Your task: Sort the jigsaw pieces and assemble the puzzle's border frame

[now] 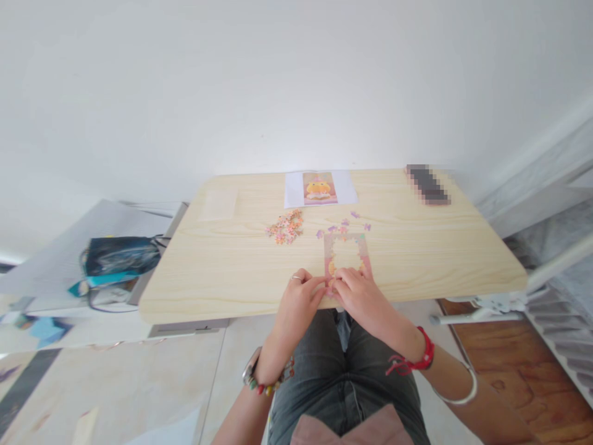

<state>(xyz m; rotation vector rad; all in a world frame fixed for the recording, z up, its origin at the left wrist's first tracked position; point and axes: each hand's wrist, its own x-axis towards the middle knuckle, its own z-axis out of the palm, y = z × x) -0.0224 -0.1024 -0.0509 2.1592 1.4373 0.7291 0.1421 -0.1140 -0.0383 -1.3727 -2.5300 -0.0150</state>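
A jigsaw puzzle border [327, 247] lies at the table's front edge, a frame of joined pieces around bare wood. At its lower left corner, my left hand [302, 303] has thumb and fingers drawn together by a small pink puzzle piece [329, 291]. My right hand [362, 301] covers the lower right of the border, its bent fingertips meeting the same piece. Both hands appear closed on it, though the fingers partly hide it. Several loose purple and pink pieces [344, 222] lie just beyond the border. Left of them is a heap of orange and pink pieces [286, 227].
A white sheet with a printed yellow-orange picture [319, 188] lies at the back of the wooden table [241, 266], against the wall. A phone-like object [427, 184] is at the back right. A pale translucent sheet [219, 204] is at left. Beyond the table's left edge sits a dark bag [121, 255].
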